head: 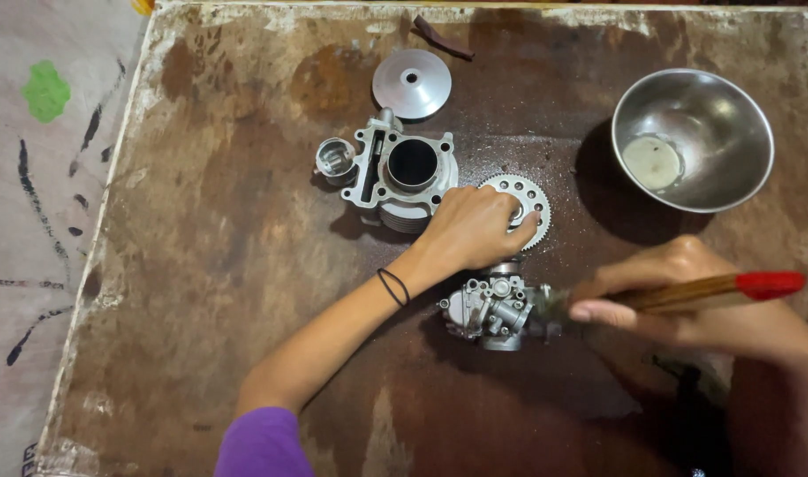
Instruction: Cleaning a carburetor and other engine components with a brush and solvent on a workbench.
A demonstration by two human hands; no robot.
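No packages, labels, signs or screens show anywhere in this view (neither on the stained brown board nor on the pale surface beside it).

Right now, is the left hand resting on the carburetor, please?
No, the left hand lies on the sprocket; the carburetor sits nearer.
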